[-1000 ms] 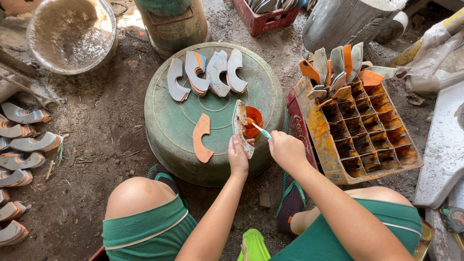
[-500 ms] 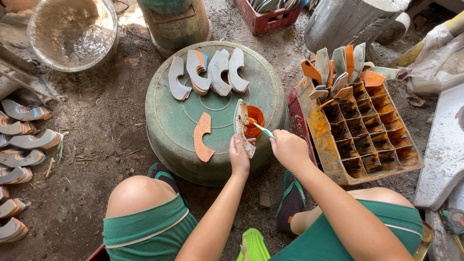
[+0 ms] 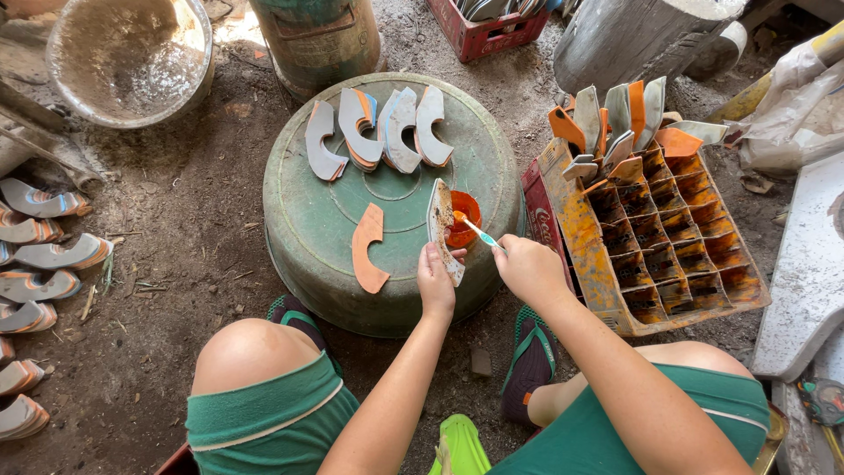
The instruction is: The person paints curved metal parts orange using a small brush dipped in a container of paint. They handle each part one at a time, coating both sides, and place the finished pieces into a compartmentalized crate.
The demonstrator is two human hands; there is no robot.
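Sole pieces, curved and flat, are being coated with orange glue. Far left of the hands, on the dirt floor (image 3: 176, 229), about eight finished pieces (image 3: 53, 255) lie in a column, some cut off by the frame edge. On the upturned green tub (image 3: 299, 237) serving as desk: four grey pieces (image 3: 378, 132) fanned at the far rim, one orange-faced piece (image 3: 367, 248) lying flat just left of the hands. Left hand (image 3: 436, 281) is clenched on one upright grey piece (image 3: 439, 220); right hand (image 3: 527, 268) pinches a small brush (image 3: 475, 230), tip at the one orange glue cup (image 3: 464, 220), just beyond the hands. Right of the hands, a glue-stained compartment crate (image 3: 668, 237) holds roughly ten pieces (image 3: 615, 119) standing in its far rows; near rows are bare. Judgement: work looks mid-run, the held piece's coating status unclear from this angle.
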